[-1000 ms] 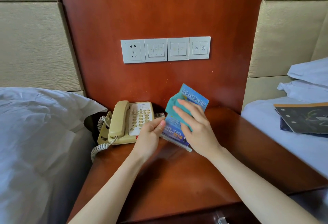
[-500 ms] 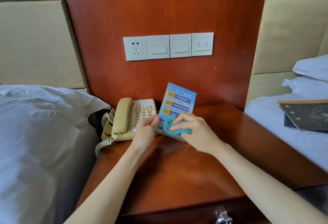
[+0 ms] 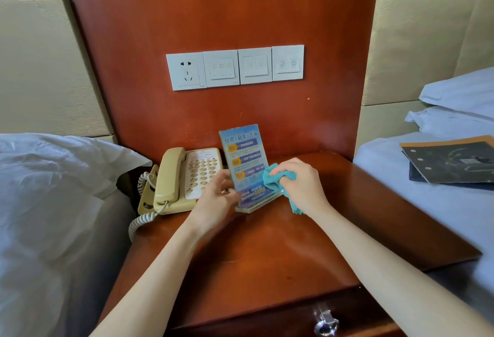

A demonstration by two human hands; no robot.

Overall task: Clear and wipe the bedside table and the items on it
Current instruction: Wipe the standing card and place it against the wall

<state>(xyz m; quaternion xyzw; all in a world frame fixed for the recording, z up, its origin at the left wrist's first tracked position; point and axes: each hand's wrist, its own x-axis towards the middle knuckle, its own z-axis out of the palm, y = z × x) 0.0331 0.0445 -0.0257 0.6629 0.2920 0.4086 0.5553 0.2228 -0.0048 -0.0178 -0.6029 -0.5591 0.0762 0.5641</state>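
On the reddish wooden bedside worktop (image 3: 267,256) a clear acrylic sign holder (image 3: 247,168) with a blue printed card stands upright near the back edge, at about 12 o'clock from the worktop's middle, its base resting on the wood. The left hand (image 3: 216,197) pinches the holder's lower left edge, thumb in front and fingers (image 3: 223,176) curled toward its side. The right hand (image 3: 299,184) is clenched round a bunched teal cleaning cloth (image 3: 272,176), which presses against the holder's right edge; a tail of the cloth hangs down to the worktop below the wrist. Just beside the holder at 9 o'clock sits a beige corded telephone (image 3: 184,179), handset on its cradle, the coiled cord (image 3: 139,221) dropping over the worktop's left edge. On the wooden wall panel above is a row of white plates, a power socket (image 3: 185,71) at the left and switches (image 3: 254,65) to its right. A white pillow (image 3: 53,171) lies on the bed at 9 o'clock; dark booklets (image 3: 451,160) lie on the bed at 3 o'clock. A metal drawer knob (image 3: 326,322) shows at 6 o'clock.
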